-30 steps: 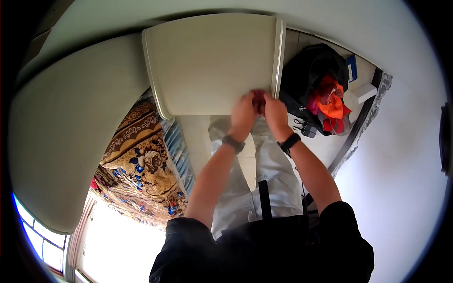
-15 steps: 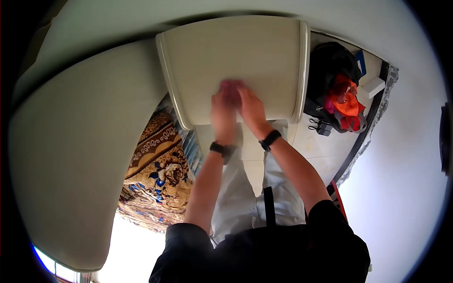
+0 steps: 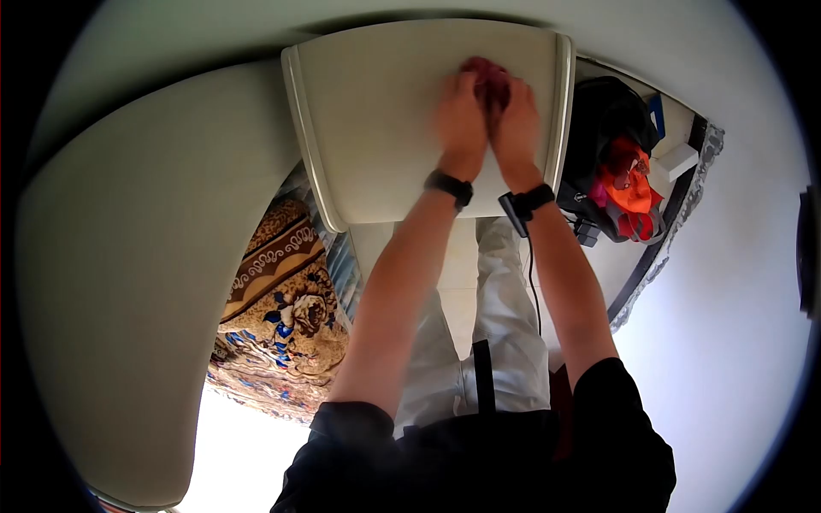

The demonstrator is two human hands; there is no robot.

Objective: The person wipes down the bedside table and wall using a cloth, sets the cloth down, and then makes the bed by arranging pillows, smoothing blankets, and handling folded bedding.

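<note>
The left hand (image 3: 462, 120), a bit blurry, points to 1 o'clock, closed on a cloth (image 3: 491, 75). The cloth is dark red and scrunched, near 2 o'clock from the table's (image 3: 376, 128) middle. The right hand (image 3: 516, 124), pointing to 11 o'clock, squeezes it too.

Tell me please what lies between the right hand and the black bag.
In the head view, between the right hand and the black bag lie a strip of cream panel and its glossy edge.

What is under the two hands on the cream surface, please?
A dark red, cloth-like bundle shows between the left hand and right hand; its parts beneath them, and the patch of cream surface under it, are hidden.
</note>
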